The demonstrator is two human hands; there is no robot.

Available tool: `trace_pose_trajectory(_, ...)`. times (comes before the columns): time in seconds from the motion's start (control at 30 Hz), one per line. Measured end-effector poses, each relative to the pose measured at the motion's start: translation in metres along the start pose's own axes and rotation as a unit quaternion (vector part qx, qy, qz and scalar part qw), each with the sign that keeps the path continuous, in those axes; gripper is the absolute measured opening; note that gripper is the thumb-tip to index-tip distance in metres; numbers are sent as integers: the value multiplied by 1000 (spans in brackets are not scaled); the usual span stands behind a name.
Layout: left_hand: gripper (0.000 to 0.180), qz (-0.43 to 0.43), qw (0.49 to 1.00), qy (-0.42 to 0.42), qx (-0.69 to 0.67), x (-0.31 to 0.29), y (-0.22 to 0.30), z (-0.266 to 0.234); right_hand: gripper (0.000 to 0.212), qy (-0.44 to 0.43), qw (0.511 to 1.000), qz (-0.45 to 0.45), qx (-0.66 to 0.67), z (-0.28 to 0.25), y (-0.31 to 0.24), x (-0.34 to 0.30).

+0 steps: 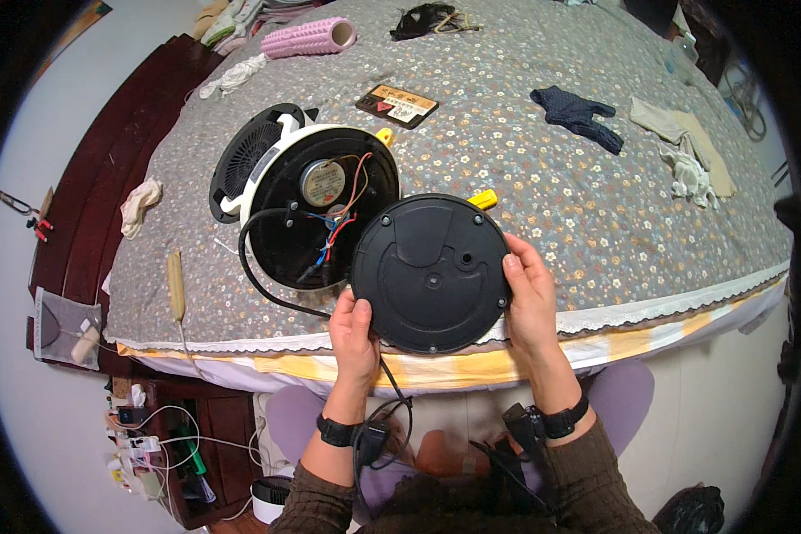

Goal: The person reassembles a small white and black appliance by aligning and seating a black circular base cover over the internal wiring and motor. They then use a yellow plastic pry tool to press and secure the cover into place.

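Observation:
Both my hands hold a round black plastic base cover [432, 283], tilted toward me, with small round feet or screws around its rim. My left hand [353, 334] grips its lower left edge, thumb on the face. At the right edge, my right hand [530, 289] does the same. Just behind the cover lies an opened white-and-black fan-like appliance [276, 169], its dark inside showing a round silver motor [323, 182] and loose coloured wires [338, 233]. A black power cord [276, 298] runs from it toward my left hand. A yellow handle [483, 199] sticks out behind the cover; its other end is hidden.
The patterned bedspread [507, 133] bears a pink foam roller [309, 37], a flat dark box [397, 106], dark blue cloth [578, 116], pale clothing [685, 142] and a tan stick-like thing [176, 285]. Power strips and cables [151, 445] crowd a low cabinet at lower left.

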State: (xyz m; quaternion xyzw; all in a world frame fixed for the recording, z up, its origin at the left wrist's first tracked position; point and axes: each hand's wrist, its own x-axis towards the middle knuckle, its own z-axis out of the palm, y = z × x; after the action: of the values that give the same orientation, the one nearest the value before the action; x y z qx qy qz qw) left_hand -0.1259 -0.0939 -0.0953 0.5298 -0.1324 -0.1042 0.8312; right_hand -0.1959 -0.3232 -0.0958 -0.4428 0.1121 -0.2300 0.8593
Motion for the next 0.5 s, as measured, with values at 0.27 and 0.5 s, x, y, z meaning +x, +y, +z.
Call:
trace_pose_trajectory(0.27, 27, 7, 1000, -5, -2, -1, 0, 0, 37, 6, 1000, -2, -4, 3, -2, 0)
trace_pose_trajectory(0.5, 27, 14, 999, -21, -31, -2, 1, -4, 37, 10, 1000, 2, -7, 3, -3, 0)
